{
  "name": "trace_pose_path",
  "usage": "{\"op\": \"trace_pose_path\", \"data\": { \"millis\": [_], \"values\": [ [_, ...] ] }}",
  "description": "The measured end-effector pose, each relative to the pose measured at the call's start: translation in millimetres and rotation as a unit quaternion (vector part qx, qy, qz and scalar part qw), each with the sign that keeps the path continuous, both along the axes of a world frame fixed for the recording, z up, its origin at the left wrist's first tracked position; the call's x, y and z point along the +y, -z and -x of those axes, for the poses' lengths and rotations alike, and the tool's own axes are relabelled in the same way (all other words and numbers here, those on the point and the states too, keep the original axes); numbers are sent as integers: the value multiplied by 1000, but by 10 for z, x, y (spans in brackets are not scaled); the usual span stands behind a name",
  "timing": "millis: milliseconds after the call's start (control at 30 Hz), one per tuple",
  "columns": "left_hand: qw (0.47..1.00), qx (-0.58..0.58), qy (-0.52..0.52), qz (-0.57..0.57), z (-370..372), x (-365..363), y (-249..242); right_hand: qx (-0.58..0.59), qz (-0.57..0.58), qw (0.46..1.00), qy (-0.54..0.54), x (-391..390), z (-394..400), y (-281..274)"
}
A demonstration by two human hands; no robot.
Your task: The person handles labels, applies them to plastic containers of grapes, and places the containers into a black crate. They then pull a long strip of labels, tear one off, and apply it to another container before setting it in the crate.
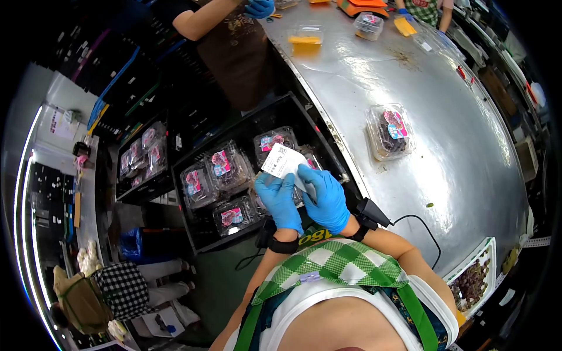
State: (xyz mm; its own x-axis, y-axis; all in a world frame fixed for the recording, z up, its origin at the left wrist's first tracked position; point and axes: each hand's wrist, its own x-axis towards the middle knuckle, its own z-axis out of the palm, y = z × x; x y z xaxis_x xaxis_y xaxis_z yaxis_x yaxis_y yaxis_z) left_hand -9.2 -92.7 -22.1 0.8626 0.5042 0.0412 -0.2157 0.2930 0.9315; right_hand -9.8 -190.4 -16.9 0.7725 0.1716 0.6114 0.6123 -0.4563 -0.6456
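Observation:
A white printed label (281, 161) with a code square on it is pinched between my gloved hands. My left hand (280, 202) grips its lower left edge, fingers closed. At its right side, my right hand (325, 200) closes on the label's backing. Directly below is a black crate (192, 229) with several clear plastic clamshell boxes of dark fruit (232, 217), each bearing a pink and blue sticker. My hands partly cover some of these boxes. One more clamshell box (391, 133) stands on the metal table to the right.
The steel table (421, 193) runs along my right, with an orange scale (362, 8) at its far end. A white crate of dark grapes (473, 281) sits at lower right. Two co-workers wear aprons (234, 58) across the table's far side. Another crate (143, 158) stands left.

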Motion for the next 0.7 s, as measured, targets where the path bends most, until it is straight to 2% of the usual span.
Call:
{"op": "trace_pose_path", "data": {
  "millis": [67,100,167,267,333,400,467,500,533,633,700],
  "values": [
    [1000,5,-6,-28,-24,125,27,-8,-10,999,-32,55,20,-1],
    [999,-38,-19,1,-61,135,21,-14,-14,998,-51,67,32,-11],
    [999,-32,9,-2,-42,182,-61,-9,-28,995,-95,75,46,-48],
    [997,-32,66,-36,-28,303,-58,108,-83,978,-156,-16,85,-151],
    [989,-61,111,-82,-2,325,-124,77,-129,986,-76,-73,25,-160],
    [978,-68,181,-83,-10,308,-197,19,-97,995,-20,-202,-150,-247],
    [963,-70,248,-79,3,309,-207,109,-209,968,-84,-242,-305,-286],
    [956,-71,263,-106,23,305,-233,201,-290,925,-138,-254,-305,-396],
    [953,-74,278,-99,29,303,-206,278,-281,903,-172,-330,-323,-421],
    [945,-92,304,-71,17,247,-142,315,-313,874,-197,-364,-365,-349],
    [943,-50,324,-60,-19,250,-132,323,-344,855,-215,-384,-349,-331]
  ]
}}
